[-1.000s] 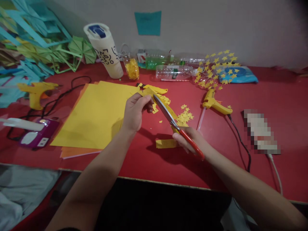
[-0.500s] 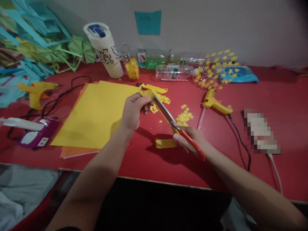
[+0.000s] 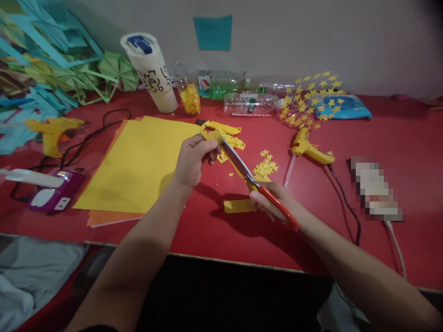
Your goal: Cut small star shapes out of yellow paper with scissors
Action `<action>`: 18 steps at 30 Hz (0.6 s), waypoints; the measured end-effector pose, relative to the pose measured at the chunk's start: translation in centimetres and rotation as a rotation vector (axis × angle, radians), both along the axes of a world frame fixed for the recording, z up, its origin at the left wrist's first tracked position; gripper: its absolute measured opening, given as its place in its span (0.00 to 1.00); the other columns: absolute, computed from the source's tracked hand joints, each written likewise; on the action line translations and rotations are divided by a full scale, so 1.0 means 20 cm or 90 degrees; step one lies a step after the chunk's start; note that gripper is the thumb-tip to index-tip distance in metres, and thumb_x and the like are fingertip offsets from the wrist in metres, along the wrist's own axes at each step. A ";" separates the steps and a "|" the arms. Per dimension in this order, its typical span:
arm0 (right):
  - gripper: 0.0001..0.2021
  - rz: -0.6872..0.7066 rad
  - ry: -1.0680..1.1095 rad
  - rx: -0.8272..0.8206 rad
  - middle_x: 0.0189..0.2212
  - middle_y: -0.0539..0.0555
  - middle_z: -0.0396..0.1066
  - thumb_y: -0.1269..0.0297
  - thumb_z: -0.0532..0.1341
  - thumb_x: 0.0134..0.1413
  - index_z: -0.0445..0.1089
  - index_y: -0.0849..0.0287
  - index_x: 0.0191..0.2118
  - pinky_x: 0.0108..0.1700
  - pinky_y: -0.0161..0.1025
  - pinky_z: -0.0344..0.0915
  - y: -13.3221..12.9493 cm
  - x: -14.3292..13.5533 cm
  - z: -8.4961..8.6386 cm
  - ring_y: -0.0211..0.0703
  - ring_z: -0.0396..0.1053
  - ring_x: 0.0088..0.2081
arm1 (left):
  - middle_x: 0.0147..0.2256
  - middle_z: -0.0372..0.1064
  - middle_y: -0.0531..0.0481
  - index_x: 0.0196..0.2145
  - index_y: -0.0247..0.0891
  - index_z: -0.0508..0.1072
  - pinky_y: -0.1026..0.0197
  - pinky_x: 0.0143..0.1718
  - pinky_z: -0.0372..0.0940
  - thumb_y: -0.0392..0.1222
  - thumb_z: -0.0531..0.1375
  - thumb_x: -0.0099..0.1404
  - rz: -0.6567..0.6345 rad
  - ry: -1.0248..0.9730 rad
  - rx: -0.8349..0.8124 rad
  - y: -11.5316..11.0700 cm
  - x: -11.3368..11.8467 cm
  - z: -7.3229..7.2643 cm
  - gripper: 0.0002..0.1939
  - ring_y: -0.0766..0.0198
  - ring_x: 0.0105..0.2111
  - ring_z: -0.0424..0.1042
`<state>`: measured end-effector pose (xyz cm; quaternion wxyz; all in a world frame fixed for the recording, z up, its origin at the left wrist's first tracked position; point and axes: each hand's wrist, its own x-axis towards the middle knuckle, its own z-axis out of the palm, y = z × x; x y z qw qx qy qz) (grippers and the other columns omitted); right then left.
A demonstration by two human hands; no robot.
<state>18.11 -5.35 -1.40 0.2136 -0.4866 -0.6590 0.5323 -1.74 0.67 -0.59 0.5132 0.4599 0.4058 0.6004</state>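
Note:
Red-handled scissors [image 3: 238,162] are gripped in my right hand [image 3: 273,200], with the blades pointing up and left. My left hand [image 3: 195,159] pinches a small piece of yellow paper [image 3: 213,134], and the blade tips meet it beside my thumb. Below the scissors a yellow paper strip [image 3: 238,206] lies on the red table, its right end partly hidden by my right hand. A small heap of yellow paper stars [image 3: 266,168] lies just beyond my right hand. Yellow paper scraps [image 3: 235,140] and a yellow cutter [image 3: 224,127] lie behind the blades.
Yellow sheets [image 3: 134,161] lie at left. Glue guns stand on both sides, one yellow [image 3: 311,148] at right, another [image 3: 51,131] near a purple power block [image 3: 57,196]. At the back are a white tumbler [image 3: 152,74], plastic bottles [image 3: 249,102] and star sprays [image 3: 311,99]. A phone [image 3: 375,189] lies right.
The scissors' handle in my right hand has shifted very slightly right, and the blades look a little more closed. My left hand stays in nearly the same place.

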 end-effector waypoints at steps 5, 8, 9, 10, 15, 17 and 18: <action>0.25 0.003 0.001 -0.027 0.15 0.47 0.59 0.39 0.57 0.50 0.58 0.56 0.19 0.18 0.34 0.50 0.00 0.01 0.01 0.31 0.53 0.15 | 0.13 0.61 0.57 0.14 0.37 0.67 0.70 0.15 0.55 0.38 0.59 0.49 -0.002 0.002 0.003 0.01 -0.01 0.00 0.09 0.76 0.14 0.59; 0.24 -0.001 -0.002 -0.033 0.14 0.46 0.59 0.40 0.57 0.51 0.58 0.56 0.19 0.17 0.33 0.50 -0.01 0.01 0.01 0.30 0.53 0.14 | 0.12 0.60 0.57 0.13 0.37 0.67 0.70 0.15 0.54 0.38 0.59 0.49 -0.007 0.002 0.010 0.01 -0.02 0.00 0.10 0.76 0.14 0.58; 0.24 -0.003 -0.003 -0.033 0.14 0.47 0.60 0.41 0.57 0.51 0.58 0.56 0.19 0.17 0.33 0.50 -0.01 0.01 0.01 0.30 0.53 0.14 | 0.12 0.59 0.57 0.13 0.37 0.67 0.70 0.15 0.54 0.37 0.59 0.49 -0.010 0.001 0.011 0.01 -0.02 0.00 0.10 0.76 0.13 0.58; 0.24 -0.002 -0.005 -0.033 0.15 0.47 0.61 0.41 0.57 0.52 0.58 0.56 0.19 0.17 0.33 0.50 -0.01 0.01 0.01 0.30 0.53 0.14 | 0.12 0.59 0.57 0.13 0.37 0.67 0.70 0.15 0.54 0.37 0.60 0.49 -0.012 0.001 0.010 0.01 -0.02 0.00 0.10 0.76 0.13 0.57; 0.25 0.004 -0.008 -0.025 0.14 0.46 0.61 0.40 0.58 0.50 0.58 0.56 0.19 0.16 0.32 0.50 -0.01 0.01 0.01 0.30 0.54 0.14 | 0.12 0.58 0.57 0.12 0.37 0.66 0.70 0.15 0.54 0.37 0.59 0.48 -0.016 0.003 0.000 0.02 -0.03 0.00 0.10 0.76 0.13 0.57; 0.25 0.001 -0.006 -0.026 0.14 0.47 0.61 0.39 0.58 0.49 0.58 0.56 0.19 0.16 0.32 0.50 0.00 0.01 0.01 0.31 0.54 0.14 | 0.12 0.58 0.57 0.12 0.37 0.66 0.69 0.15 0.54 0.37 0.59 0.48 -0.018 0.015 -0.003 0.02 -0.03 0.00 0.10 0.76 0.13 0.57; 0.25 0.001 -0.006 -0.027 0.14 0.47 0.61 0.38 0.59 0.49 0.58 0.56 0.19 0.16 0.32 0.50 0.00 0.01 0.00 0.31 0.55 0.14 | 0.12 0.58 0.57 0.13 0.37 0.66 0.69 0.15 0.54 0.37 0.59 0.48 -0.018 0.021 -0.004 0.02 -0.04 0.00 0.10 0.76 0.13 0.57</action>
